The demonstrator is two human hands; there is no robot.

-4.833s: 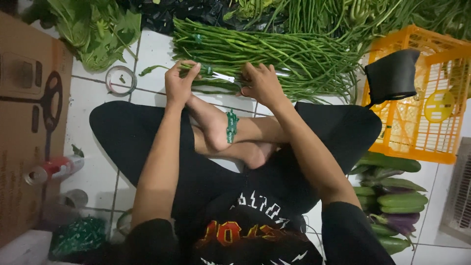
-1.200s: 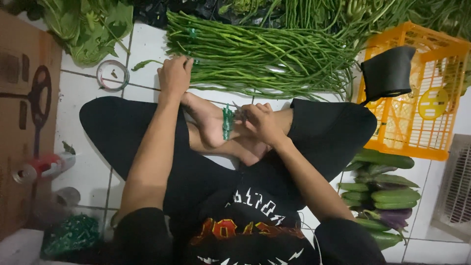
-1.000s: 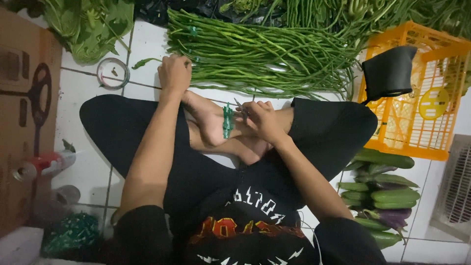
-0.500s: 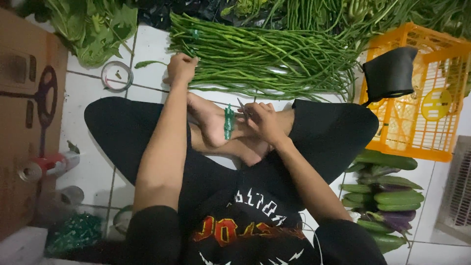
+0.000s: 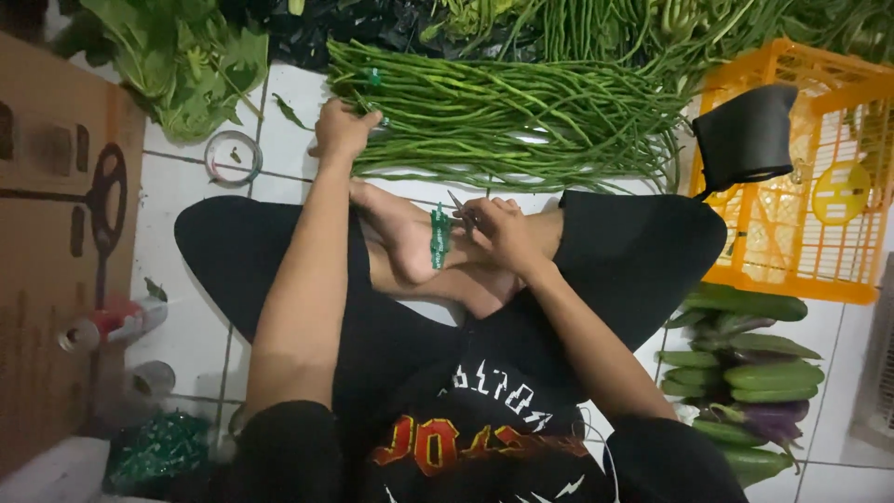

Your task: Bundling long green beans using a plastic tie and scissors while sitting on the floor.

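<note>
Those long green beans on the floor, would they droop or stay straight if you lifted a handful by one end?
The long green beans would probably droop: they are very thin for their length and already curve where they lie. They look light, likely slipping apart unless bunched. The left hand rests at their end.

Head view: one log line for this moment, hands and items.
left hand: on long beans | right hand: at green ties on foot | orange crate: right

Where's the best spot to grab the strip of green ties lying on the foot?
Probably the upper end of the green tie strip, coming from the right, beside the right hand. It drapes narrow and upright over the foot, so pinch across its width.
</note>
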